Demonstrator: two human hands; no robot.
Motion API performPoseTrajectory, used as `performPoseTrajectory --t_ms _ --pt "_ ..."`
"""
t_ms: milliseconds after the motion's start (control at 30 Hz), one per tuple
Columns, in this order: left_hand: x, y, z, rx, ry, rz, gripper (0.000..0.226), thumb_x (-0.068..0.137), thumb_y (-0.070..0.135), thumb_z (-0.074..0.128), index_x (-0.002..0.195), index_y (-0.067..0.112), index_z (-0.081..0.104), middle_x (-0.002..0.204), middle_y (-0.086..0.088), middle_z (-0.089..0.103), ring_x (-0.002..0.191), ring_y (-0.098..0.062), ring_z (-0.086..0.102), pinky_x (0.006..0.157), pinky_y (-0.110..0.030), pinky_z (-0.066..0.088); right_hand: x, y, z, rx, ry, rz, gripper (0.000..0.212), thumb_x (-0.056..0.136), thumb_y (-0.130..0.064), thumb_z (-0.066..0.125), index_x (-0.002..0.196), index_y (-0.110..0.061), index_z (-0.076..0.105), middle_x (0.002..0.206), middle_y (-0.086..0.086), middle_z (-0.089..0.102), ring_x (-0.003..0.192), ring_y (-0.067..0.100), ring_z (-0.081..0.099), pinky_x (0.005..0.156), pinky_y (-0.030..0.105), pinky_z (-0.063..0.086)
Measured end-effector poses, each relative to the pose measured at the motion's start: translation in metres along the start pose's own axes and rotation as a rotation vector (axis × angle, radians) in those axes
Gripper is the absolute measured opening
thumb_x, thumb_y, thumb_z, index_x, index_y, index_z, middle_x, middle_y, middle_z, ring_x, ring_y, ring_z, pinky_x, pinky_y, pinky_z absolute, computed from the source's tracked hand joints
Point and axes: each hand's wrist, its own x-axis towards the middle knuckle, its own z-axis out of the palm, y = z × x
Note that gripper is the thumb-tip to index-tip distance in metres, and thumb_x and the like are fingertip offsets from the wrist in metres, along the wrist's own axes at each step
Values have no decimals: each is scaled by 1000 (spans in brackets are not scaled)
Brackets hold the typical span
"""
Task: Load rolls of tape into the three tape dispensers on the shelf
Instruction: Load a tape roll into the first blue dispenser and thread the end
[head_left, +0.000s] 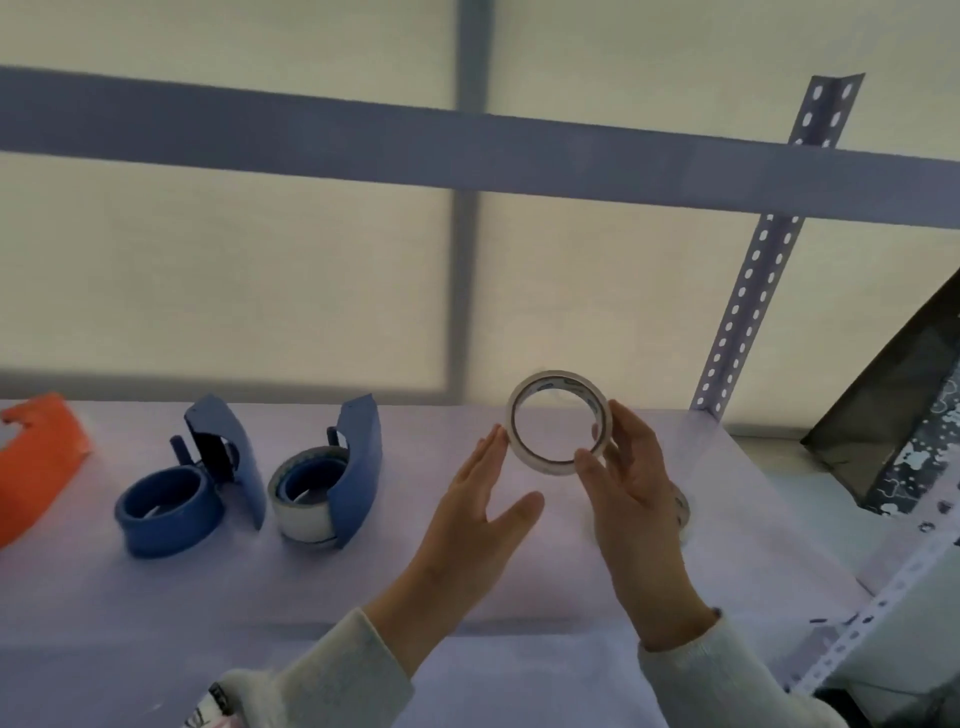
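A clear tape roll (519, 447) is held upright above the shelf (311, 582) in my right hand (631, 499), thumb and fingers pinching its right rim. My left hand (472, 525) is flat and open, its fingertips touching the roll's left edge. To the left stand two blue dispensers: one (332, 467) has a tape roll in it, the other (208, 483) shows a bare blue wheel. An orange dispenser (36, 462) lies at the far left, cut by the frame edge. Another tape roll (681, 506) peeks out behind my right hand.
A perforated metal upright (748, 291) stands at the shelf's back right corner, and a second perforated rail (883, 597) runs along the right front edge. A blue crossbar (467, 150) spans overhead. A dark patterned bag (904, 415) sits to the right, off the shelf.
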Motion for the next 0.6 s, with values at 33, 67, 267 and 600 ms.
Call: performPoseTrajectory --t_ms 33,67,267,600 --pt "-2 -2 -9 -5 25 -8 72 87 37 58 148 36 18 155 20 21 142 1 15 120 -37 19 -1 0 10 17 -22 6 47 92 -4 59 134 -22 47 130 -11 59 123 2 53 108 34 42" --pt "-5 -3 -19 -7 52 -14 73 86 39 57 147 37 18 155 21 21 142 3 16 120 -36 19 -2 1 21 31 -47 11 49 92 -4 58 135 -23 46 130 -13 58 123 0 53 107 36 43" --pt "-27 -14 -96 -52 171 -60 69 88 26 59 147 31 23 151 16 29 139 -1 25 117 -32 25 -19 -3 104 80 -167 22 48 91 -3 59 133 -27 49 123 -20 61 117 -4 57 103 33 46" --pt "-78 -47 -278 -38 363 -23 56 87 12 60 126 47 42 124 9 56 107 -5 59 76 -16 52 -84 -42 288 132 -310 -15 38 94 -3 55 126 -24 50 100 -29 67 96 -1 66 73 15 54"
